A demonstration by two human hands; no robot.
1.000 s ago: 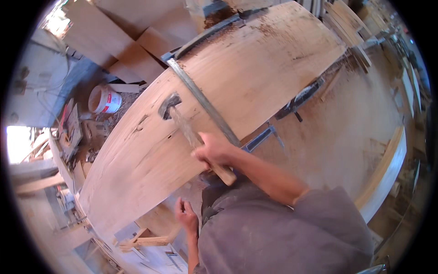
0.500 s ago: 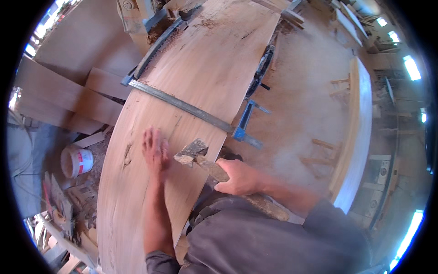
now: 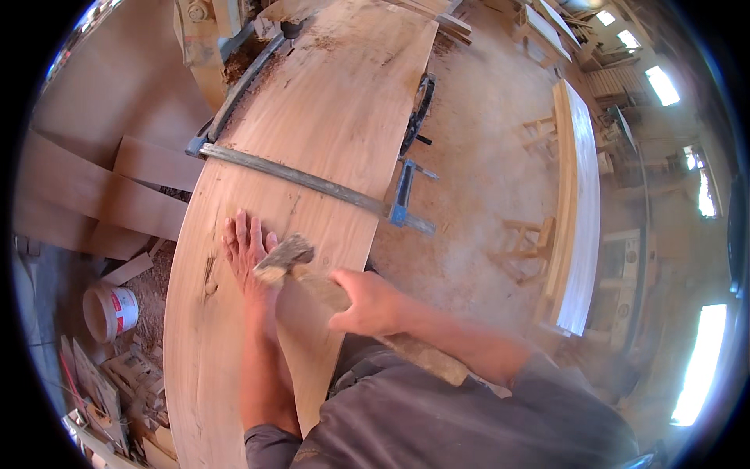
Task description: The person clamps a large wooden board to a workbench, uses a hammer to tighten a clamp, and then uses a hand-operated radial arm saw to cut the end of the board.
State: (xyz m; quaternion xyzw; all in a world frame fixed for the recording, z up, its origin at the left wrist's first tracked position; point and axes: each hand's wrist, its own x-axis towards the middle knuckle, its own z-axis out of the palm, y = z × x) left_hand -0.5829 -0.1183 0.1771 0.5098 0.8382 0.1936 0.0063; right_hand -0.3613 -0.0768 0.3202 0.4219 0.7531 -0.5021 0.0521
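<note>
Partly blurred in the head view, a hammer (image 3: 319, 284) slants over the wooden panel (image 3: 328, 117), the middle of its handle hidden inside the right hand (image 3: 371, 305), wrapped around it. Its head overlaps the left hand (image 3: 250, 254), which lies flat, fingers spread, on the panel; whether they touch is unclear. The lower frame edge cuts off the panel, and the shirt (image 3: 453, 414) covers some.

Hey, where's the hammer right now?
Lower middle of the head view: the right hand grips the hammer, its head at left, visually overlapping the left hand on the wooden panel.
</note>
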